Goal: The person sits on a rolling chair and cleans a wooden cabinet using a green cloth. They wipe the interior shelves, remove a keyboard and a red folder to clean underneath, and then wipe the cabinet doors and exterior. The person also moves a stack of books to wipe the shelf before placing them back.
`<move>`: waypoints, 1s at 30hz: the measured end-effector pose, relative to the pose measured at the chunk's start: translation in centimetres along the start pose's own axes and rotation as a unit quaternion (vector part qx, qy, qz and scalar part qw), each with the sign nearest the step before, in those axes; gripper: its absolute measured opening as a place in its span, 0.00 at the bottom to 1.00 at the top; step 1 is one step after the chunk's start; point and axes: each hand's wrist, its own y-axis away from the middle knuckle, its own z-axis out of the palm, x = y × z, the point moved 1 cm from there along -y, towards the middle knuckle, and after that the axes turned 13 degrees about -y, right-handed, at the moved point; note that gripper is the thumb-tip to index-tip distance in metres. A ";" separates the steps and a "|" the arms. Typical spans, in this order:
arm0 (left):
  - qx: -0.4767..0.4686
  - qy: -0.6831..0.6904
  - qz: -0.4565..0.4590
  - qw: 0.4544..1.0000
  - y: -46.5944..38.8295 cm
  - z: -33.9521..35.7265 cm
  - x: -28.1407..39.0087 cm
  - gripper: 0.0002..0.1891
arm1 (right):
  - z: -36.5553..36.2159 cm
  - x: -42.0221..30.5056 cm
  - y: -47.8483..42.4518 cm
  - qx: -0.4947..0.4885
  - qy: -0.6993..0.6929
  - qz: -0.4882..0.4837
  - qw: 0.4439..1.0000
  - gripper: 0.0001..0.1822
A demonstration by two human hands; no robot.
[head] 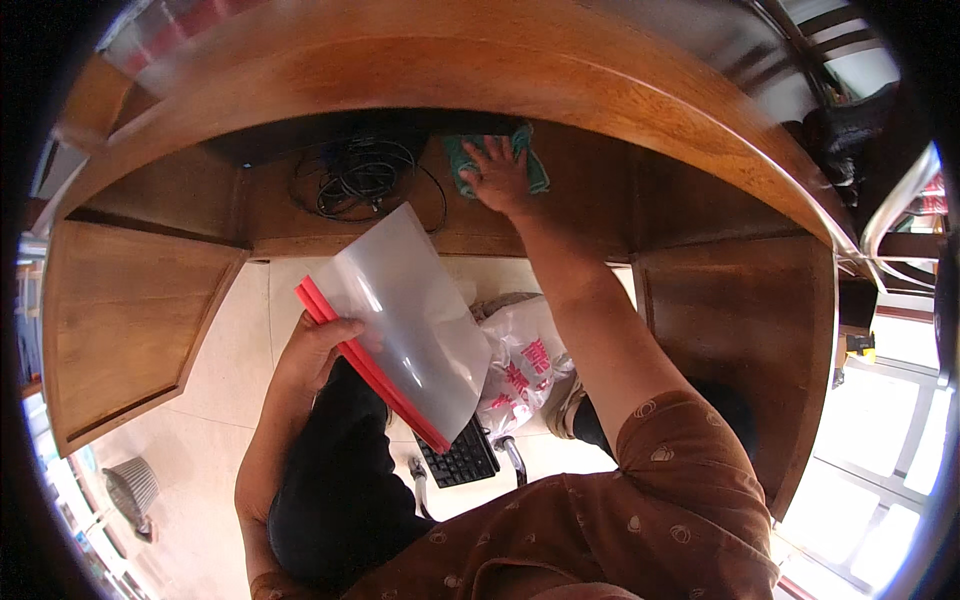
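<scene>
My left hand (326,341) grips the red spine of a clear plastic report cover (420,315), its thumb over the red slide bars (375,375). Inside the wooden desk's compartment, my right hand (499,176) lies spread on a green cloth (538,169), pressed to the brown wooden surface. Left of the cloth, a tangled coil of black cables (364,180) rests in the shadow of the compartment.
The curved wooden desk edge (450,67) arches above both arms. A wooden side panel (142,315) stands at left, another (727,315) at right. Below are a white plastic bag with red print (525,360), a black keyboard (461,454) and a grey ribbed basket (133,487).
</scene>
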 end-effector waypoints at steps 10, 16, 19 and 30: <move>0.035 0.003 -0.013 0.999 0.6 0.8 -0.1 0.13 | -3.0 12.8 -3.5 0.136 -0.123 0.063 0.981 0.33; -0.004 0.009 -0.021 1.000 1.0 0.4 -0.8 0.12 | -4.6 21.2 4.9 0.175 0.113 0.191 0.959 0.35; 0.011 0.027 -0.027 0.999 1.1 1.0 -0.4 0.11 | -6.0 21.6 9.1 0.115 0.177 0.198 0.957 0.33; -0.035 -0.018 -0.047 0.998 0.0 4.3 -0.2 0.15 | -1.2 0.1 15.3 0.101 -0.017 0.075 0.992 0.25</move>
